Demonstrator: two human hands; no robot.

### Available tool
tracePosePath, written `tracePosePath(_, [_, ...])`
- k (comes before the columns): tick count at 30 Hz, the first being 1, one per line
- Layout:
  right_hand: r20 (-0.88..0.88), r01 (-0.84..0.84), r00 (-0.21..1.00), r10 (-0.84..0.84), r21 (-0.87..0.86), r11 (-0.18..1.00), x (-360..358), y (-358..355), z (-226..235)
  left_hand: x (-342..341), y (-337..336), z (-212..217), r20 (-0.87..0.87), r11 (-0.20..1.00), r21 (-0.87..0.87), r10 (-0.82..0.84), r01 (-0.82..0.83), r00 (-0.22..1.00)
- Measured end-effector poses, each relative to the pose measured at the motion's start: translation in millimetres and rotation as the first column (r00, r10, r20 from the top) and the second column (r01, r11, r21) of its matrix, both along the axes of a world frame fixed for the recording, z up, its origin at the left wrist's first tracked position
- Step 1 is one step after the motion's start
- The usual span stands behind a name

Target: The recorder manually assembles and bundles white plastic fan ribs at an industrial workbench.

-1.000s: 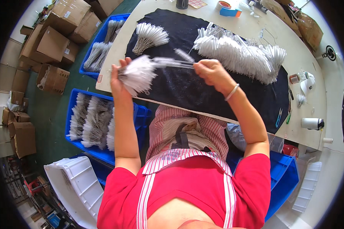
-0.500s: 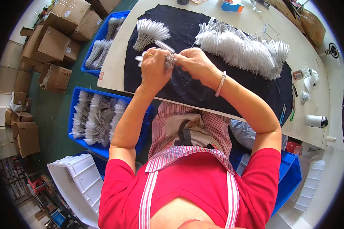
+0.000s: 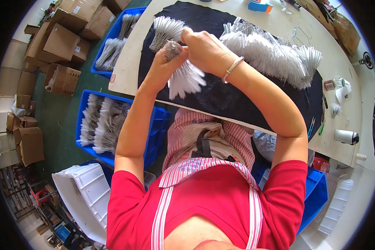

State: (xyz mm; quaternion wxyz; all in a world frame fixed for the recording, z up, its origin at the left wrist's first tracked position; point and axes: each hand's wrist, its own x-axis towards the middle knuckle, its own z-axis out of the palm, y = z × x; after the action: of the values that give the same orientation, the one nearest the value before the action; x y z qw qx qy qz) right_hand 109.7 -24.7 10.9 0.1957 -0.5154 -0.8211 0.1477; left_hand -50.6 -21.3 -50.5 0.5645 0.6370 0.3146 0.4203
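My left hand (image 3: 164,64) is closed round a bundle of small white brushes (image 3: 186,81) with thin wire stems. Their white heads fan downward over the dark cloth, and the looped wire ends poke up above my fist. Right beside it, my right hand (image 3: 206,50) has its fingers curled together near the wire ends; whatever they pinch is hidden. Just beyond both hands, a smaller fanned pile of brushes (image 3: 168,28) lies on the dark cloth (image 3: 225,102). A long, thick row of the same brushes (image 3: 271,56) lies farther right.
Blue crates (image 3: 81,121) of brushes stand at the table's left. On the white table (image 3: 346,118), at right, are a white bottle (image 3: 346,136), a small jar (image 3: 331,85), tweezers (image 3: 311,127) and a loose brush cluster (image 3: 336,108). Cardboard boxes (image 3: 60,46) are stacked far left.
The bundle in my left hand has turned, so its white heads now hang toward me. My right hand has moved slightly up and left, and the single brush seen at its fingers no longer shows.
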Motion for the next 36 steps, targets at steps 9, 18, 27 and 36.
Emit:
tracePosePath(9, [-0.805,0.459,0.593,0.020,0.358,0.813,-5.0,-34.7,-24.0,-22.8,29.9,-29.3,0.697,0.876,-0.480,0.342,0.055,0.630])
tracePosePath(18, [-0.821,0.018,0.338,-0.460,-0.483,0.876,-40.5,-79.5,-108.0,-22.4,34.5,-69.6,0.756,0.818,-0.575,0.521,0.022,0.397])
tracePosePath(27, [-0.884,0.370,-0.041,-0.466,-0.447,0.814,16.1,-83.3,-107.3,-57.3,31.8,-73.2,0.537,0.722,-0.504,0.692,-0.475,0.482])
tracePosePath(36, [-0.386,0.026,0.919,0.078,0.257,0.966,11.7,-50.2,-40.4,8.9,-31.2,-29.8,-0.126,0.927,0.373,0.100,-0.046,0.987])
